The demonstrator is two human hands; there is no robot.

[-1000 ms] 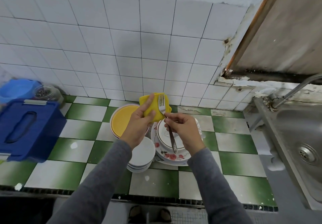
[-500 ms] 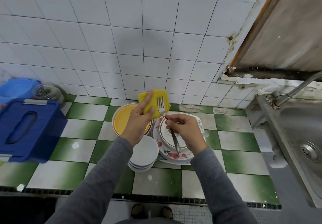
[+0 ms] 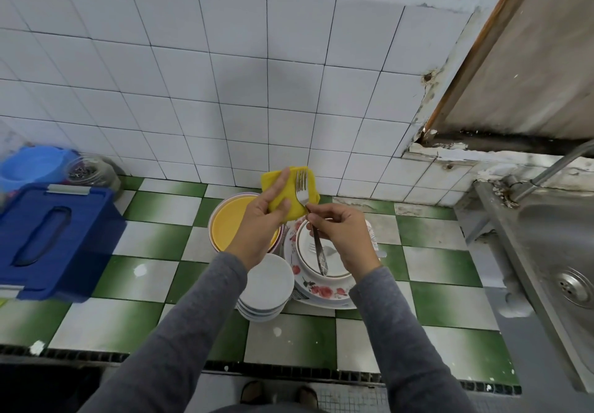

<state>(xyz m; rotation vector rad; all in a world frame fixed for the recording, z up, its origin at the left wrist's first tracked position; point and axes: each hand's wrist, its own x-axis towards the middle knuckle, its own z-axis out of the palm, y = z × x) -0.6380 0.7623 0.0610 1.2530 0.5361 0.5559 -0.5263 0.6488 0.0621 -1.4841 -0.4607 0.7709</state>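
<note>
My left hand [image 3: 258, 227] holds a folded yellow cloth [image 3: 289, 192] upright above the counter. My right hand [image 3: 342, 236] pinches the neck of a metal fork [image 3: 302, 189], whose tines lie flat against the cloth and whose handle points down toward me. Below the hands sit a yellow plate [image 3: 229, 224], a stack of white bowls [image 3: 268, 287] and a flower-patterned plate stack [image 3: 321, 290] with a white bowl on top.
The counter [image 3: 443, 268] has green and white checkered tiles. A blue plastic box [image 3: 54, 239] stands at the left, with a glass jar [image 3: 88, 173] and a light blue tub [image 3: 29, 166] behind it. A steel sink [image 3: 559, 252] with a tap [image 3: 553, 165] is at the right.
Both hands stay in nearly the same place with cloth and fork. The fork's tines have shifted slightly against the cloth.
</note>
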